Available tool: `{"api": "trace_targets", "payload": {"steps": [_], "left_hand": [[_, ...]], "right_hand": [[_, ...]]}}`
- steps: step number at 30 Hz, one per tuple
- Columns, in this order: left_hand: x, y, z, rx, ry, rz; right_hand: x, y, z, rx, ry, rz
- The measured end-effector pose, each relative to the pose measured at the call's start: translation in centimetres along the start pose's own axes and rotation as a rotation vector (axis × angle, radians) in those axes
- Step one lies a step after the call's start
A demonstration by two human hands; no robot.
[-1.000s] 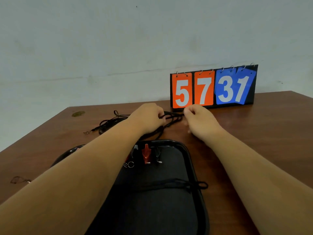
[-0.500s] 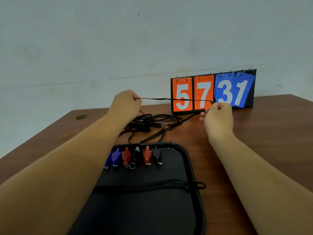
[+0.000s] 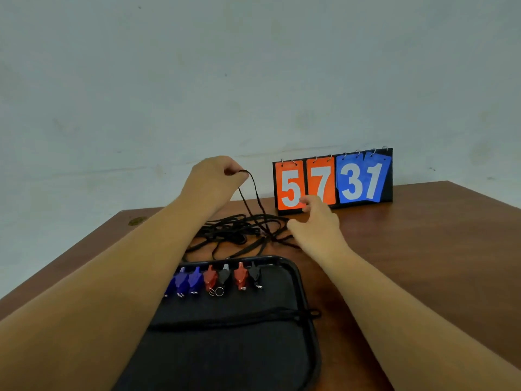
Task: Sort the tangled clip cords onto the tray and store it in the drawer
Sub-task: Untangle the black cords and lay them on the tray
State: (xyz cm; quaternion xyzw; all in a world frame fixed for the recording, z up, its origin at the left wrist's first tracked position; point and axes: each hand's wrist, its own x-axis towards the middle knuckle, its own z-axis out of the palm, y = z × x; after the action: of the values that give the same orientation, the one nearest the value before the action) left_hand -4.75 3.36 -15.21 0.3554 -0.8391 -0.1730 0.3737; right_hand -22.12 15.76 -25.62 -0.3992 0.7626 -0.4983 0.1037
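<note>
A tangle of black clip cords (image 3: 242, 231) lies on the bench (image 3: 408, 249) just beyond the black tray (image 3: 306, 320). The left hand (image 3: 214, 179), raised, pinches one cord loop (image 3: 248, 182) in a clenched grip. The right hand (image 3: 315, 221) hovers over the tangle's right edge, fingers spread, grip released. Seven clips (image 3: 217, 279) line the tray's far end: three blue, two red, two black. One cord bundle (image 3: 234, 318) crosses the tray. Behind stands a scoreboard (image 3: 332, 180) with four cards, 5 7 3 1.

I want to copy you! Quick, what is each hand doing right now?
Left hand: closed, pinching a loop of black cord lifted above the tangle.
Right hand: open, fingers spread, holding nothing, by the tangled cords.
</note>
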Motion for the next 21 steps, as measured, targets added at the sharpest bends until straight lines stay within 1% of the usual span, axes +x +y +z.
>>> {"api": "trace_targets", "payload": {"steps": [3,5,6,8,10,14,21], "left_hand": [[-0.6,2.2,-0.5,0.051,-0.027,0.059],[-0.8,3.2,-1.1,0.066,-0.025,0.079],[-0.9,3.6,-1.5,0.058,-0.019,0.079],[-1.0,3.9,-2.4,0.036,-0.004,0.080],[-1.2,4.0,-3.4,0.037,0.005,0.082],[-1.9,3.5,-5.0,0.079,0.005,0.067],[-3.3,1.9,-8.2,0.060,0.029,-0.013]], "right_hand": [[-1.0,-3.1,-0.3,0.093,-0.137,-0.199],[-1.5,-5.2,-1.0,0.143,-0.205,-0.240],[-1.5,-5.9,-1.4,0.137,-0.208,-0.250],[-1.4,-7.1,-2.3,0.052,-0.134,-0.283],[-1.3,-8.1,-3.4,0.029,-0.060,-0.272],[-1.2,-9.7,-6.7,0.102,0.047,-0.247],[-1.9,-11.0,-10.7,0.228,0.311,-0.240]]}}
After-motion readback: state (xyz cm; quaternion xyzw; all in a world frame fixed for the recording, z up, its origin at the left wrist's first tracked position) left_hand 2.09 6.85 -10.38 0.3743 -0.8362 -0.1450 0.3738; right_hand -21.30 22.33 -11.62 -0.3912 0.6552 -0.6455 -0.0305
